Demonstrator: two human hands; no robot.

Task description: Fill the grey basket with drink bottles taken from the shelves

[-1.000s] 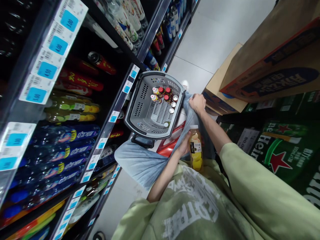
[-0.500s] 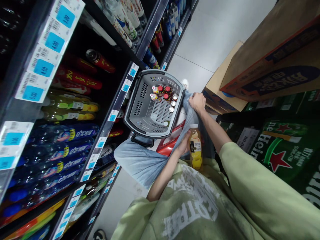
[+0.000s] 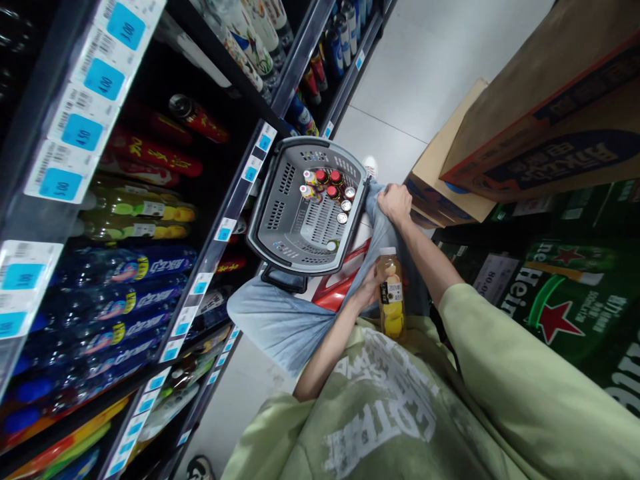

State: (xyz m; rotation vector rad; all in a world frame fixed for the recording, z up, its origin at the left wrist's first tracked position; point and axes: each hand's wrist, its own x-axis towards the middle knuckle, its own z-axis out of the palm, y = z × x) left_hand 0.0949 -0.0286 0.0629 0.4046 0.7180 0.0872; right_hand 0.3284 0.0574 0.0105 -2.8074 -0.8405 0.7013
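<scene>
My left hand (image 3: 369, 287) is closed around the side of a clear juice bottle (image 3: 391, 300) with a white cap, a dark-and-white label and yellow contents. The bottle stands upright close to my shirt. My right hand (image 3: 397, 202) lies at the knee of my blue jeans (image 3: 376, 210), its fingers curled in on the cloth and partly hidden. Before my knees is a grey shopping basket (image 3: 273, 250), with several red-capped bottles (image 3: 333, 192), white-capped bottles (image 3: 310, 193) and silver-topped cans (image 3: 346, 205) inside. Another pale-capped bottle (image 3: 332, 245) is at the basket's near end.
Drink shelves (image 3: 187, 320) with blue price tags run along the left, holding bottles and red cans (image 3: 197, 119). Cardboard boxes (image 3: 450, 160) and green beer cartons (image 3: 565, 293) are stacked on the right. Under the basket is something red and white (image 3: 340, 283). Pale floor tiles (image 3: 400, 87) lie beyond.
The view has shifted very slightly. Both hands, the bottle and the basket stay practically as they were.
</scene>
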